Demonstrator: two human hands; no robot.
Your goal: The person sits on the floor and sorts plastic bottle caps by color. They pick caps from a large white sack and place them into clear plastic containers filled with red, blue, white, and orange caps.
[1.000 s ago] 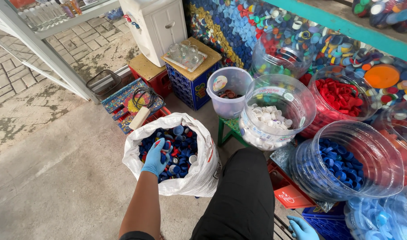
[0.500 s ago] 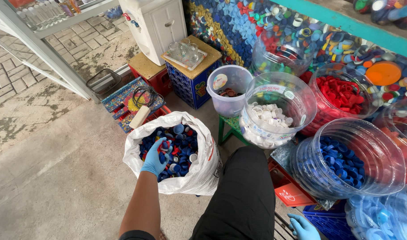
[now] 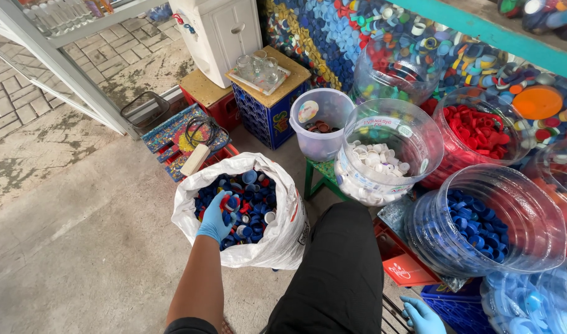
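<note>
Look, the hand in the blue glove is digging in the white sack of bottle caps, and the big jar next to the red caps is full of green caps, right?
Not quite. In the head view, that big clear jar holds white caps, not green. The rest is right: the left hand in a blue glove is in the white sack of bottle caps, beside the jar of red caps.

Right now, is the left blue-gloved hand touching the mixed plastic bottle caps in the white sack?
Touching. The head view shows the left blue-gloved hand down on the mixed plastic bottle caps inside the white sack, fingers among them.

White cabinet (image 3: pixel 225 31), blue crate (image 3: pixel 265 117), green stool (image 3: pixel 317 176).
</note>
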